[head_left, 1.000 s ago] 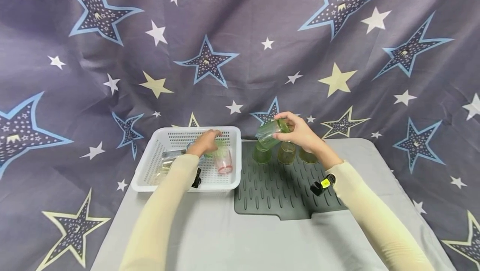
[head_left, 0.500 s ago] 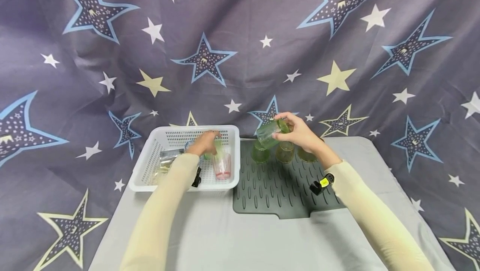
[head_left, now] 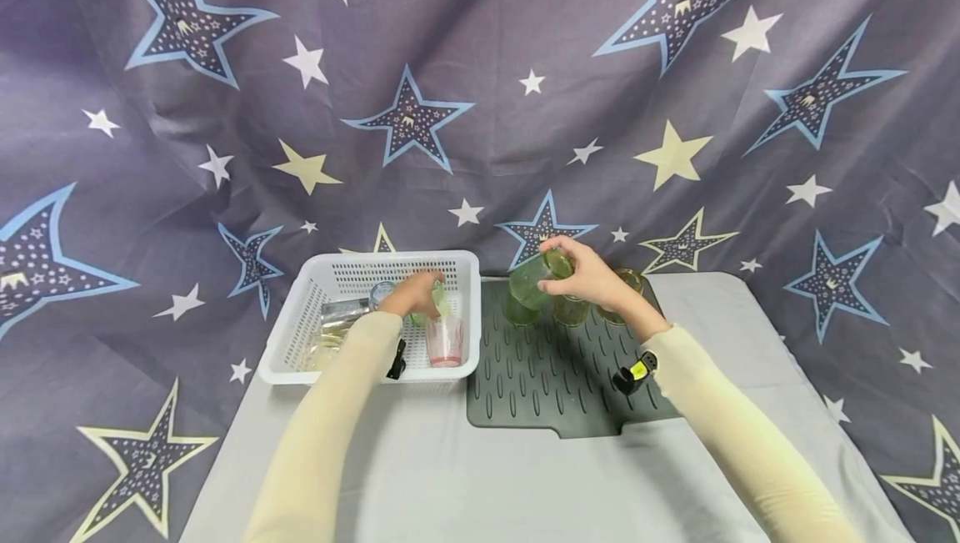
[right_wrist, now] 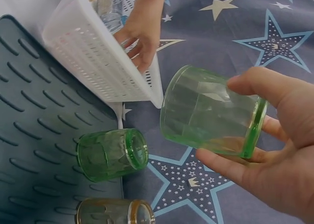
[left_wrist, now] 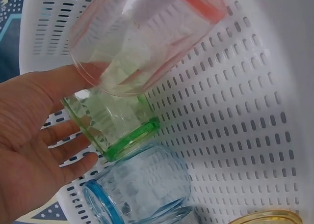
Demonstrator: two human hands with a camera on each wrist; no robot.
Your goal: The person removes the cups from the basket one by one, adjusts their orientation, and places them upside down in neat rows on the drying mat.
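In the head view, my right hand (head_left: 592, 280) holds a clear green glass (right_wrist: 211, 111) near its thick base. The glass is tilted, its mouth facing left, above another green glass (right_wrist: 112, 154) standing upside down on the dark ribbed mat (head_left: 525, 397). My left hand (head_left: 414, 293) is inside the white basket (head_left: 281, 343). Its thumb and fingers hold a second green glass (left_wrist: 117, 121), with some fingers hidden behind it. A pink-based glass (left_wrist: 152, 37) overlaps the thumb in the left wrist view. Beside the fingers lies a blue-based glass (left_wrist: 142, 184).
Amber glasses (head_left: 570, 311) stand on the mat beside the upside-down green one. More clear and amber glassware (head_left: 326, 351) lies at the basket's left. A starry curtain (head_left: 480, 109) hangs behind the pale table (head_left: 487, 485).
My right hand has moved slightly left with its green glass, uncovering an amber glass behind the wrist. My left hand has shifted slightly in the basket, and the pink-based glass stands straighter.
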